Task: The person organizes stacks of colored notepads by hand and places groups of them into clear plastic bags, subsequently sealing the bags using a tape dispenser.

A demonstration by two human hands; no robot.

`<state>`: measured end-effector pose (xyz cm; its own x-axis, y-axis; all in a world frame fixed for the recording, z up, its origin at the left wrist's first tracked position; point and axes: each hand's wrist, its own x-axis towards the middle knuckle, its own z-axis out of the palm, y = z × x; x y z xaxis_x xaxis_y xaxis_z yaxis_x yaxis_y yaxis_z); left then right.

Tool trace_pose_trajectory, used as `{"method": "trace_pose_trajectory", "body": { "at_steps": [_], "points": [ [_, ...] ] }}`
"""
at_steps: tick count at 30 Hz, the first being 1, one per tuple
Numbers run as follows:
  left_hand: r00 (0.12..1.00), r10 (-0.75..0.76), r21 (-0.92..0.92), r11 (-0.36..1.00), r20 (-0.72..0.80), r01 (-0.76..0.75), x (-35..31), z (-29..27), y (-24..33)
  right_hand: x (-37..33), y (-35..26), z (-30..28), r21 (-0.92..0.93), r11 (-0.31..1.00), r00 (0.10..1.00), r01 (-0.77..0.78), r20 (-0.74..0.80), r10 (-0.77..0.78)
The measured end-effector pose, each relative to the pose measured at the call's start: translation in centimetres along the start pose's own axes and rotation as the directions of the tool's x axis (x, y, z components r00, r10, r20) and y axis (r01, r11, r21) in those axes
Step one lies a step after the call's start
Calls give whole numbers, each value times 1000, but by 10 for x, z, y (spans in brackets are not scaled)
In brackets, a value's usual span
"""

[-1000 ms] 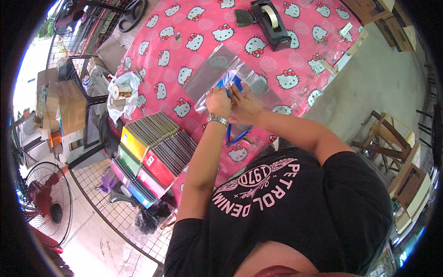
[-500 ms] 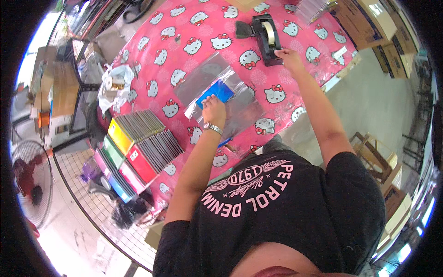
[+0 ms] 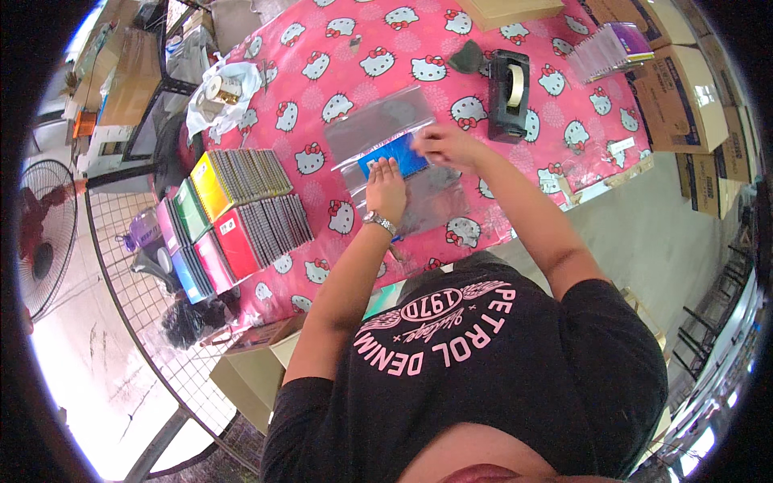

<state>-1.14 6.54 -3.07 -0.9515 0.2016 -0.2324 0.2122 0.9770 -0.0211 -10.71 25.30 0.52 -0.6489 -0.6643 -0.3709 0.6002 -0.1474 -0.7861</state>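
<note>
A flat blue rectangular item (image 3: 407,158), probably a notebook, lies among clear plastic sheets or bags (image 3: 378,119) on the pink table. My left hand (image 3: 387,191), with a watch at its wrist, rests flat on its lower left part, fingers stretched out. Over its right end is my right hand (image 3: 451,148), thumb and fingers pinched together. Anything in that pinch is too small to make out. Beyond the right hand stands a black tape dispenser (image 3: 508,125) with a roll of clear tape, which neither hand touches.
Stacked spiral notebooks (image 3: 241,211) in several colours fill the table's left side. Behind them sits a spool (image 3: 223,90) on white plastic. More notebooks (image 3: 612,50) lie at the far right, beside cardboard boxes (image 3: 680,101). A fan (image 3: 47,233) stands far left.
My right hand has left the tape dispenser and moved left to the blue item's right end. My left hand stays on the item, its fingers now flatter. The whole view has shifted.
</note>
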Motion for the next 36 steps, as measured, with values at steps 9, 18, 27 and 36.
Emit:
{"method": "trace_pose_trajectory", "body": {
  "at_steps": [9, 18, 27, 36],
  "points": [
    [958, -57, -309, 950, -282, -35, -14, 11, -9, 68, -16, 26, -987, -27, 980, 156, 151, 130],
    [977, -149, -466, 883, -152, 63, -15, -32, -35, -15, 13, 12, -924, 235, 949, -301, -315, -21],
    [918, -28, -703, 633, 396, 323, 47, -103, -72, -61, 39, 125, 277, 960, 811, 42, -571, 129],
    [860, 76, -859, 145, 504, 490, -12, -65, -72, -105, 24, 63, 115, 990, 907, -80, -403, 120]
  ]
}}
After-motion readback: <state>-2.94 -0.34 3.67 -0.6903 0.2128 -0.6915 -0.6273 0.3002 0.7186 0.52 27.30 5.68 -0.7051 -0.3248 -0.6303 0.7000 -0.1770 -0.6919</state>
